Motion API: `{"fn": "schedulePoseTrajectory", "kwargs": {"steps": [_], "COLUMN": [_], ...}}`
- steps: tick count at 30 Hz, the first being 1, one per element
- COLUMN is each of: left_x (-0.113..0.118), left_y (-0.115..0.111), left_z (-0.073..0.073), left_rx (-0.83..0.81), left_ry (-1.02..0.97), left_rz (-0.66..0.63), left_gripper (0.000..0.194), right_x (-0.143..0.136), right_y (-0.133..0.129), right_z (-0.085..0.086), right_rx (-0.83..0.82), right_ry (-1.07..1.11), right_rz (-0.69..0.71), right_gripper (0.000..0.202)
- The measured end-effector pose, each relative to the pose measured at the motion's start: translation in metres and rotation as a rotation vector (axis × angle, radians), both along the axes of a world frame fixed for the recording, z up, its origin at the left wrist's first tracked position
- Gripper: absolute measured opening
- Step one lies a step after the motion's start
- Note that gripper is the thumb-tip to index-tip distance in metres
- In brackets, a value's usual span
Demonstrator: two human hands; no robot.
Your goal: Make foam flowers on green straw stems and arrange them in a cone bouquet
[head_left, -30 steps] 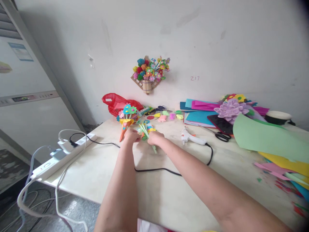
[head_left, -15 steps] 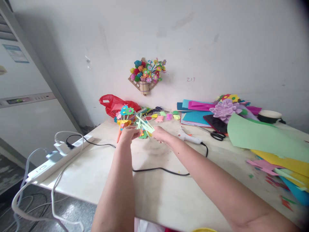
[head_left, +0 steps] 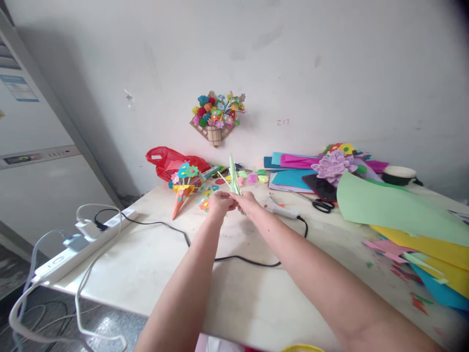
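A bundle of thin pale green strips [head_left: 233, 173], paper or foam, stands nearly upright above my two hands, which meet over the table. My right hand [head_left: 247, 202] is closed around the lower part of the bundle. Against it, the fingers of my left hand [head_left: 221, 202] pinch at the base of the strips; the fingertips are partly hidden. One strip [head_left: 223, 179] leans apart from the others to the left. Just behind my left hand lie small flower cutouts [head_left: 204, 203]. An orange cone [head_left: 182, 201] with colourful foam flowers [head_left: 187, 171] is farther left.
A white glue gun [head_left: 282, 209] lies right of my hands, its black cord [head_left: 249, 260] crossing the table. Scissors [head_left: 322, 206], a phone [head_left: 319, 187] and coloured sheets [head_left: 395, 210] lie right. A power strip [head_left: 84, 247] lines the left edge; a red bag [head_left: 164, 161] is behind.
My hands have come together, my left hand moving right. The strips, fanned out and slanting before, now stand gathered and nearly upright. The view has shifted slightly.
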State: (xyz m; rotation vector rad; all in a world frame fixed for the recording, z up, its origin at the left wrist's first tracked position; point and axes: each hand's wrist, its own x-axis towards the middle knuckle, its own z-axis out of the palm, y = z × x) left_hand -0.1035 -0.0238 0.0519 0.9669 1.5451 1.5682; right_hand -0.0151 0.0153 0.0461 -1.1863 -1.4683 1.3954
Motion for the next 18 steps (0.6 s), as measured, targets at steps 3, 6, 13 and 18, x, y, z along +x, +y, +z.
{"fn": "schedulePoseTrajectory", "kwargs": {"steps": [3,6,13,18], "left_x": [0.002,-0.004,-0.037,-0.036], "left_y": [-0.001,-0.006,-0.013,-0.007], "left_z": [-0.003,-0.002,0.000,-0.019], "left_rx": [0.006,-0.026,-0.429,-0.470], "left_ry": [0.002,-0.025,0.608,0.842], "left_rz": [0.004,-0.067,0.158,0.300], "left_gripper": [0.027,0.028,0.026,0.024], "right_x": [-0.003,-0.006,-0.007,-0.014], "right_y": [0.011,0.016,0.014,0.013], "right_z": [-0.010,-0.014,-0.010,-0.015], "right_rx": [0.087,0.112,0.007,0.005], "right_ry": [-0.058,-0.100,-0.103,-0.180], "right_rz": [-0.052,-0.052,-0.113,-0.122], "right_gripper": [0.009,0.008,0.020,0.016]}}
